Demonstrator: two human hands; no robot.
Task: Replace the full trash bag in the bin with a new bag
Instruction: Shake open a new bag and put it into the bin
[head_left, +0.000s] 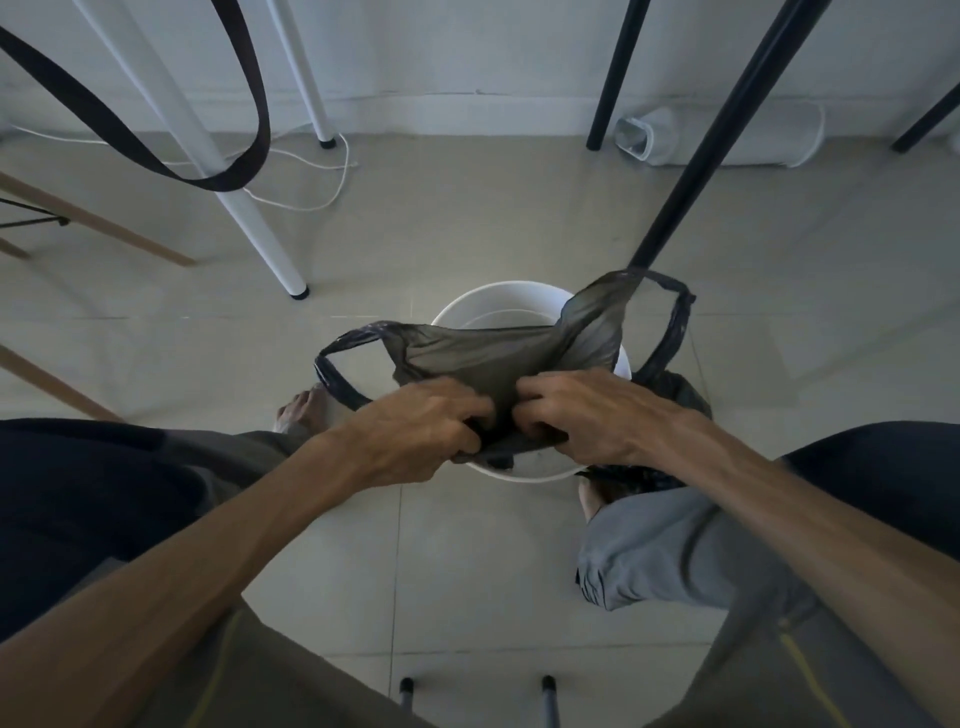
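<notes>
Bin (457, 312) mouth half covered by thin bag (493, 358) stretched over it; far side of opening still free. Black leg (691, 197) slants down to bin's far right rim, blocks that side. White leg (249, 218) stands far left, apart. Dark full bag (680, 387) crowds bin's right. Bare tile left and near side.

Pale tiled floor (467, 545) bearing a round white bin (483, 306); beside the bin's right, a dark filled trash bag (680, 387); beyond it toward the wall, a white table leg (270, 249), white cable (311, 202) and toppled white container (727, 136).
</notes>
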